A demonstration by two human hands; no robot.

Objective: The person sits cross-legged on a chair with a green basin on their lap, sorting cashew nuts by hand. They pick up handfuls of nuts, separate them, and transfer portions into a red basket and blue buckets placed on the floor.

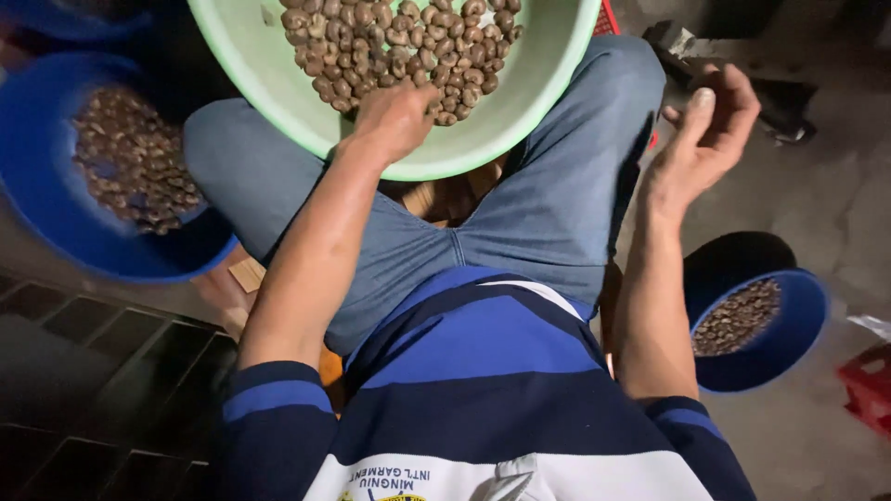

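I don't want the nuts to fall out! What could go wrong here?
The big pale green plastic basin rests on the person's knees, so moving a leg might tip it and spill the brown nuts. The left hand reaches into the pile near the rim and could knock some over the edge. The right hand is raised over the floor, beside the small blue bowl, so anything dropped might miss.

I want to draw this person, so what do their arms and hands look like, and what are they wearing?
Both arms are bare from above the elbow down, with no gloves, rings or watch showing on the left hand or the right hand. The short sleeves are dark navy with a bright blue stripe. The shirt has wide navy, blue and white bands. The person also wears blue jeans.
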